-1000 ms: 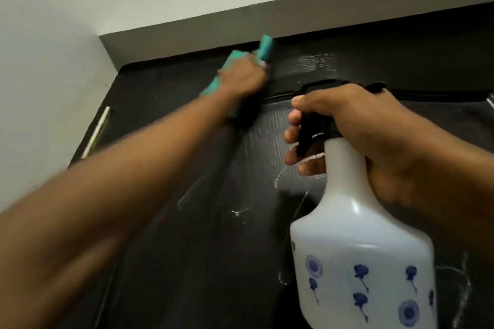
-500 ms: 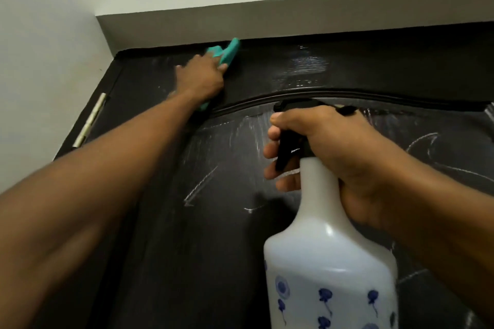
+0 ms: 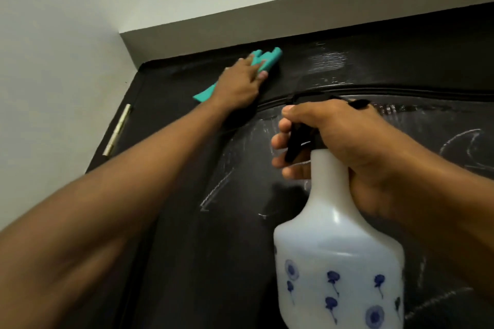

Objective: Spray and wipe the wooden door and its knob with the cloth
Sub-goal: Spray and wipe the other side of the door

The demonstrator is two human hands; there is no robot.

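The dark wooden door fills the view, streaked with wet spray marks. My left hand reaches up to the door's top rail and presses a teal cloth flat against the wood with straight fingers. My right hand grips the neck of a white spray bottle with blue flower prints, fingers curled around its black trigger head. The bottle is held upright in front of the door's upper panel. No knob is in view.
A brass hinge sits on the door's left edge beside the white wall. A grey lintel runs above the door top. A curved moulding crosses the upper panel.
My left hand slid the cloth left along the top rail, then back a little to the right. The bottle in my right hand stayed in about the same place.
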